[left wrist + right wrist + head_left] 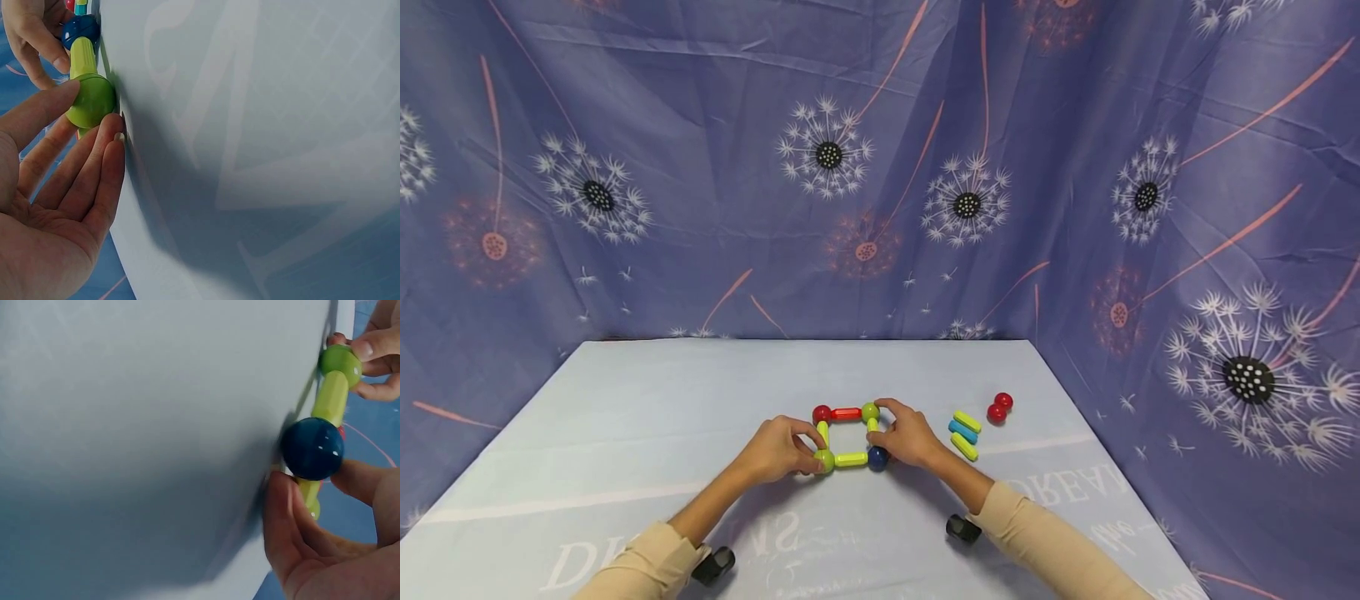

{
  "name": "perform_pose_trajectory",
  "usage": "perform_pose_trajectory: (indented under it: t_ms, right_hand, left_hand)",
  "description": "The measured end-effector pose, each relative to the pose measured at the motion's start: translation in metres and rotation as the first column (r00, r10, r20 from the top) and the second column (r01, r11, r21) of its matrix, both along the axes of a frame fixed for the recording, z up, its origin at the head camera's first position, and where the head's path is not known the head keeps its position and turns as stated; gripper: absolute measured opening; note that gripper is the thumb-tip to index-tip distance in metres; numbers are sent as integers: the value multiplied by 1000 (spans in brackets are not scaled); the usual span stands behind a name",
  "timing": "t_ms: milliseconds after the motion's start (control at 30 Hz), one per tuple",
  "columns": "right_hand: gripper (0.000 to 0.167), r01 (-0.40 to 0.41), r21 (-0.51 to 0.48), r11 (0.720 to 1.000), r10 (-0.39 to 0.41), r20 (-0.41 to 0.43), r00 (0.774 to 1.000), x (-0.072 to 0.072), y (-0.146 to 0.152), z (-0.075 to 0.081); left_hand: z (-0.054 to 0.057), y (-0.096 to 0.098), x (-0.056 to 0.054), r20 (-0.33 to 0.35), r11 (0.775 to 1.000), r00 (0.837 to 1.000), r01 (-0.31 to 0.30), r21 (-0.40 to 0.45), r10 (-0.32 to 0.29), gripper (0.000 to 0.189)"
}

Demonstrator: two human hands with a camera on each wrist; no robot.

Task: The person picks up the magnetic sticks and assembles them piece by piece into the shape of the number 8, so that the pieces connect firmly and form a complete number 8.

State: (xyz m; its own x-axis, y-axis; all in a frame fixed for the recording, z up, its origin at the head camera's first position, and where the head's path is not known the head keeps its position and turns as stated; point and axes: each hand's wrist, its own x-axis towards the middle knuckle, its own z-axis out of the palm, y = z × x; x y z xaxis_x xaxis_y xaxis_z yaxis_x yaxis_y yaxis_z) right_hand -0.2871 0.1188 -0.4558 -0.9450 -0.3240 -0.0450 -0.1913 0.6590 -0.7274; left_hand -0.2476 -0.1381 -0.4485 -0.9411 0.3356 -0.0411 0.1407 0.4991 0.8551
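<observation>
A four-sided toy frame of balls and rods lies on the table. Its corners are a red ball [822, 414], a far green ball [870, 412], a blue ball [877, 457] and a near green ball [825, 460]. A red rod [847, 413] forms the far side; yellow-green rods [851, 459] form the others. My left hand [784, 450] pinches the near green ball between thumb and fingers. Curled around the frame's right side, my right hand [912, 433] has one fingertip at the far green ball and another beside the blue ball. Its fingers partly hide the right rod.
Right of the frame lie two yellow-green rods [964, 446] with a blue rod [963, 431] between them. Beyond these, two loose red balls [997, 413] sit side by side. A patterned purple curtain [715, 208] encloses the table [655, 383] at the back and sides.
</observation>
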Motion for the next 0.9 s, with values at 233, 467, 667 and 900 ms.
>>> perform_pose_trajectory:
  t_ms: [233, 467, 667, 900]
  right_hand:
    - [79, -41, 80, 996, 32, 106, 994, 7, 4, 11]
    - [81, -70, 96, 993, 60, 105, 993, 14, 11, 13]
    - [73, -33, 63, 997, 29, 75, 997, 9, 12, 7]
    - [71, -5, 22, 1000, 3, 90, 996, -4, 8, 6]
  left_hand:
    - [-1, 0, -1, -4, 1000, 1000, 0, -8, 0, 22]
    - [1, 0, -2, -11, 1000, 1000, -8, -14, 8, 22]
    - [1, 3, -10, -35, 999, 999, -35, -21, 34, 23]
    - [-3, 3, -18, -63, 993, 991, -119, -22, 117, 25]
